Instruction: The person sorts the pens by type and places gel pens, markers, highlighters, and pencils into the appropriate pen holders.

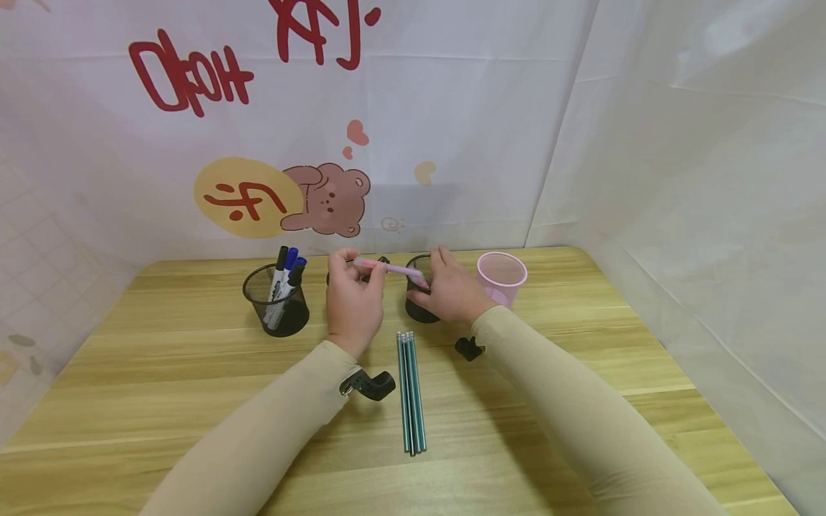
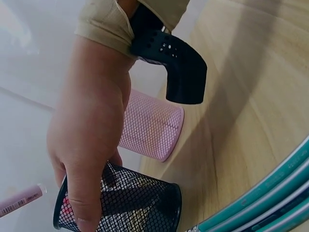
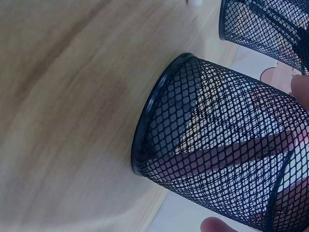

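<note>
In the head view my left hand pinches a pink pen with a clear end between thumb and fingers. The pen lies nearly level, its right end over the mouth of a black mesh pen cup. My right hand grips that cup at its upper part, thumb on the near side. In the left wrist view, the right hand holds the cup, and the barcoded pen shows at the left. Through the mesh of the cup in the right wrist view, a pinkish stick shows.
Four-sided wooden table. A black mesh cup with several markers stands left; a pink mesh cup stands right. Another black mesh cup is partly hidden behind my left hand. Several green pencils lie between my forearms.
</note>
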The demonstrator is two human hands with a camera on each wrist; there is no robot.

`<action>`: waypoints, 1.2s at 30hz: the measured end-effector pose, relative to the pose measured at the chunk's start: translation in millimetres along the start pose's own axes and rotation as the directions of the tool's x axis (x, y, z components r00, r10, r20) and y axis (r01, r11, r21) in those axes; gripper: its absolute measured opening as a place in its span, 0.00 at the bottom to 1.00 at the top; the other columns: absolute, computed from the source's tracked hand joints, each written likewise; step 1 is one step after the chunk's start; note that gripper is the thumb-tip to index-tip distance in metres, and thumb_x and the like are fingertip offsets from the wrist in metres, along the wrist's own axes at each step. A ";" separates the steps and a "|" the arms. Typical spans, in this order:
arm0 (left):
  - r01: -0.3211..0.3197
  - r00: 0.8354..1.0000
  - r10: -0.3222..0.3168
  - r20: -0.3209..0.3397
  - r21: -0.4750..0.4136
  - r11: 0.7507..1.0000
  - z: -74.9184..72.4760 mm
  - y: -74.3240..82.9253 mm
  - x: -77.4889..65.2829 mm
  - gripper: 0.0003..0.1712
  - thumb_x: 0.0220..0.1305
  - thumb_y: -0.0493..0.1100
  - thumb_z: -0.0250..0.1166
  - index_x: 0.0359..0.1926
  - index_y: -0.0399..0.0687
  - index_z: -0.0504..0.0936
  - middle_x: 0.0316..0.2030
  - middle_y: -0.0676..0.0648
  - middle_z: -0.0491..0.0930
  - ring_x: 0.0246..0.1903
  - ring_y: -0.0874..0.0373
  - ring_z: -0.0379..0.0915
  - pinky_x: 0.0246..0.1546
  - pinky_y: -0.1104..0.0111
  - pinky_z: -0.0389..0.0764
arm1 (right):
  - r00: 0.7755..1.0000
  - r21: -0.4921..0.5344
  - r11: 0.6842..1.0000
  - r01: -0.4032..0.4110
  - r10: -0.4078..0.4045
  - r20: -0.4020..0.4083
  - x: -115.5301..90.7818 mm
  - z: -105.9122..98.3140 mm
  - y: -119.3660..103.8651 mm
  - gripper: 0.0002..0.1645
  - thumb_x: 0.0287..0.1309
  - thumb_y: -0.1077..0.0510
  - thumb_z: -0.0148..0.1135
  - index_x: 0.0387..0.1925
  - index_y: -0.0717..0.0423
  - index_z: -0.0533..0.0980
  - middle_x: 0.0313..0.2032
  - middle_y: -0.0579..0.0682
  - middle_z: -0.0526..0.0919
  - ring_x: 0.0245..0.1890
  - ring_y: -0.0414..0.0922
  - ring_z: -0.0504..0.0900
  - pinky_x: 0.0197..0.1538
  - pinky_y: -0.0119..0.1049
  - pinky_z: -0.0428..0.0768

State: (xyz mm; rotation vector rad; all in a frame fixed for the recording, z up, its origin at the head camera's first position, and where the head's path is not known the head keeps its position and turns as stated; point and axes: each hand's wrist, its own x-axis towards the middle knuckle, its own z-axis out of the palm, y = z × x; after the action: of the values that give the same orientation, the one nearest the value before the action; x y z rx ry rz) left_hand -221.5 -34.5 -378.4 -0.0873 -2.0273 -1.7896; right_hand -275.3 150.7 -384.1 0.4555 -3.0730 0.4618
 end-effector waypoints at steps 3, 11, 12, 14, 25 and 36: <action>-0.005 1.000 0.005 -0.006 -0.003 1.000 1.1 -1.4 0.4 0.23 0.74 0.40 0.66 0.62 0.42 0.65 0.43 0.42 0.87 0.29 0.54 0.77 0.30 0.73 0.75 | 1.000 -0.005 1.000 -0.006 0.006 0.001 -0.2 -0.3 -0.5 0.64 0.65 0.30 0.65 0.81 0.66 0.49 0.83 0.67 0.47 0.79 0.63 0.63 0.78 0.52 0.67; -0.011 0.999 0.011 -0.030 -0.017 1.000 3.9 -4.3 -1.4 0.23 0.75 0.40 0.66 0.62 0.41 0.65 0.42 0.42 0.86 0.24 0.56 0.77 0.28 0.73 0.79 | 1.000 -0.002 1.000 0.000 0.000 -0.008 0.6 0.2 -0.4 0.64 0.65 0.32 0.66 0.81 0.68 0.49 0.83 0.67 0.48 0.79 0.63 0.63 0.78 0.52 0.67; -0.012 0.999 0.011 -0.031 -0.019 1.000 4.4 -4.9 -1.6 0.23 0.75 0.39 0.66 0.62 0.41 0.65 0.42 0.42 0.86 0.23 0.56 0.77 0.28 0.73 0.78 | 1.000 -0.002 1.000 0.000 0.000 -0.008 0.8 0.4 -0.3 0.64 0.65 0.32 0.66 0.81 0.68 0.49 0.83 0.67 0.48 0.79 0.63 0.63 0.78 0.52 0.67; -0.012 0.999 0.011 -0.033 -0.022 1.000 5.2 -5.6 -2.2 0.23 0.74 0.39 0.66 0.62 0.41 0.65 0.41 0.42 0.86 0.23 0.56 0.77 0.28 0.74 0.78 | 1.000 -0.002 1.000 0.001 -0.001 -0.009 0.7 0.3 -0.2 0.64 0.65 0.32 0.66 0.81 0.68 0.49 0.83 0.67 0.48 0.79 0.63 0.63 0.78 0.52 0.67; -0.019 1.000 0.019 -0.001 0.004 1.000 9.9 -9.8 -5.4 0.22 0.74 0.40 0.65 0.61 0.40 0.66 0.43 0.42 0.87 0.22 0.57 0.77 0.27 0.73 0.78 | 1.000 0.004 1.000 0.002 -0.002 0.000 -0.6 -0.4 -0.1 0.64 0.65 0.31 0.65 0.82 0.67 0.48 0.83 0.68 0.47 0.79 0.64 0.62 0.78 0.53 0.68; -0.038 0.999 0.034 0.029 0.148 0.988 13.0 -10.4 -9.2 0.24 0.74 0.45 0.66 0.64 0.42 0.69 0.46 0.44 0.90 0.22 0.58 0.76 0.23 0.69 0.74 | 1.000 0.001 1.000 -0.006 0.006 0.012 -0.9 -1.9 -0.7 0.66 0.65 0.30 0.64 0.83 0.66 0.46 0.83 0.67 0.46 0.80 0.63 0.61 0.79 0.53 0.66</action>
State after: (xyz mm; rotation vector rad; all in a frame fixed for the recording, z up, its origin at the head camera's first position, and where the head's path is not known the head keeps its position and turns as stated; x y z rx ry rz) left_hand -220.2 -21.6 -392.3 -0.1024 -2.1573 -1.6181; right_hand -274.3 150.9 -382.1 0.4507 -3.0870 0.4626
